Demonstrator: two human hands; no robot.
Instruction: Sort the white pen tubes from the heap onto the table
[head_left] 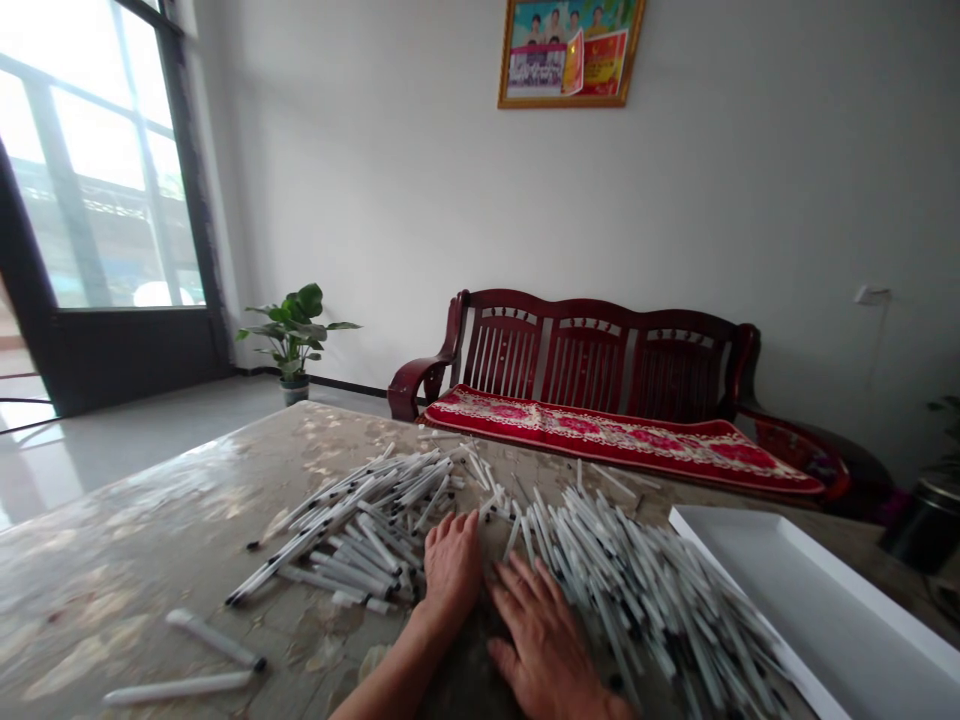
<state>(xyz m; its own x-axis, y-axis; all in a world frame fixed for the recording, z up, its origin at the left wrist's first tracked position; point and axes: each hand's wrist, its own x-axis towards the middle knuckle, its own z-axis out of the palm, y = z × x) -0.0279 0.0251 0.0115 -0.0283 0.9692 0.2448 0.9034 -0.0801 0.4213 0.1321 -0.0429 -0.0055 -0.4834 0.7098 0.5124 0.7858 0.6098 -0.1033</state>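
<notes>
Two heaps of slim whitish pens with dark ends lie on the stone-patterned table (300, 650). Beside the left heap of pens (360, 560), my left hand (453, 562) rests with its palm side down and its fingers a little bent. My right hand (536, 630) lies flat with fingers spread, next to the right heap of pens (637, 570). Neither hand visibly holds a pen. A narrow strip of tabletop shows between the hands. Away to the left lie two separate pens, a tilted one (217, 638) and a level one (180, 687).
A shallow white box (825, 600) stands at the table's right, against the right heap. Behind the table is a dark red wooden bench (585, 360) with a red patterned cover (622, 435). A potted plant (296, 330) stands by the glass door (112, 180).
</notes>
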